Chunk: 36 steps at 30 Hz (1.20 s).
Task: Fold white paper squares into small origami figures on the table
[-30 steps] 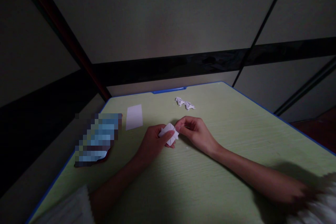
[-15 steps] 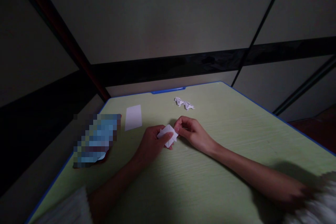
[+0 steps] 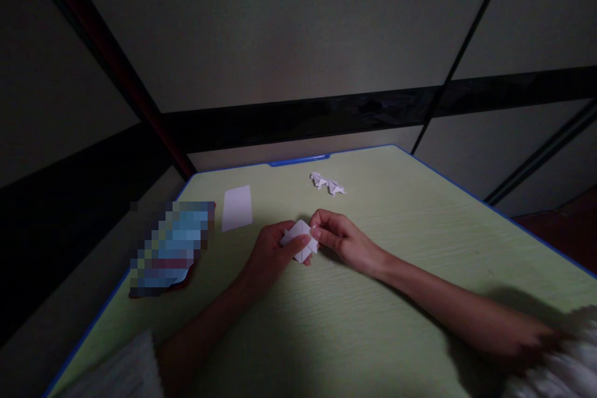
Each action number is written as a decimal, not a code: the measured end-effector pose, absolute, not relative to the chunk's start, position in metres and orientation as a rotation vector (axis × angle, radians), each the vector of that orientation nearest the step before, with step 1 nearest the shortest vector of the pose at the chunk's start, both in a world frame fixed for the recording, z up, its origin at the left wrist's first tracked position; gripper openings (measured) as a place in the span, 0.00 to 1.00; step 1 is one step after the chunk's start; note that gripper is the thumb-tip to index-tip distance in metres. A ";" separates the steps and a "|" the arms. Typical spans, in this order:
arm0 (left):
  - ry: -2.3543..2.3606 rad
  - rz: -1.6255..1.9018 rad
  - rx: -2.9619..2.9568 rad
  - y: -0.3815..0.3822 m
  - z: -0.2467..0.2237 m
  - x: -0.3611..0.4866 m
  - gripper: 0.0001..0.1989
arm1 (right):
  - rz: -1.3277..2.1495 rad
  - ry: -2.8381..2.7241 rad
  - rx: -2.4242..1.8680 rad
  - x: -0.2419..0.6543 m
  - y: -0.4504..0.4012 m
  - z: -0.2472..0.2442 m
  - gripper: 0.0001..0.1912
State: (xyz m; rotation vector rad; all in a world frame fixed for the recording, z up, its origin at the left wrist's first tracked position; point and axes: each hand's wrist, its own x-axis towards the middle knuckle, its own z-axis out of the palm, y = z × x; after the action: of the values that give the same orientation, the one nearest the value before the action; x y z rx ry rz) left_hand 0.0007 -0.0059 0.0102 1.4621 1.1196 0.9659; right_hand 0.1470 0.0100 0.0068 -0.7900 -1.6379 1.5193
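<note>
A small folded piece of white paper (image 3: 301,230), diamond-shaped with creases and pointed flaps, is between my hands over the middle of the table. My left hand (image 3: 275,249) grips it from the left, thumb flat across its face and fingers beneath. On its right side, my right hand (image 3: 342,236) pinches a corner flap between thumb and curled forefinger. Two small folded paper figures (image 3: 318,180) (image 3: 334,187) lie close together beyond my hands. The paper's underside is hidden.
A flat white paper sheet (image 3: 237,208) lies to the left. Nearer the left edge is a phone-like item (image 3: 175,252) with a blurred-out surface. The pale green table (image 3: 410,211) has a blue rim and a blue bar (image 3: 300,161) at its far edge, against cabinet panels (image 3: 289,31).
My right thumb and forefinger have shifted slightly and now press over the paper's right corner. The left hand stays almost still, and everything else lies as before.
</note>
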 end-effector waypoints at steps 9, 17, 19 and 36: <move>1.040 0.922 1.415 -0.003 0.009 -0.001 0.09 | 1.484 -1.680 -0.815 0.146 0.009 0.008 0.10; 0.955 0.808 1.309 -0.005 0.011 -0.004 0.11 | 1.532 -1.832 -0.726 0.150 0.005 0.011 0.14; 0.921 0.809 1.303 -0.005 0.011 -0.004 0.11 | 1.563 -1.789 -0.685 0.150 0.003 0.011 0.14; 0.851 1.049 1.218 0.002 -0.002 -0.004 0.08 | 1.716 -1.528 -0.625 0.144 0.008 0.007 0.13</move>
State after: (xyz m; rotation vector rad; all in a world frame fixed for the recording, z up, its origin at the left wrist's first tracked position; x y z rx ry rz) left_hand -0.0035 0.0021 -0.0020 1.2181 0.8506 1.0494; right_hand 0.1438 0.0079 0.0066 -0.6249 -1.5278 1.7155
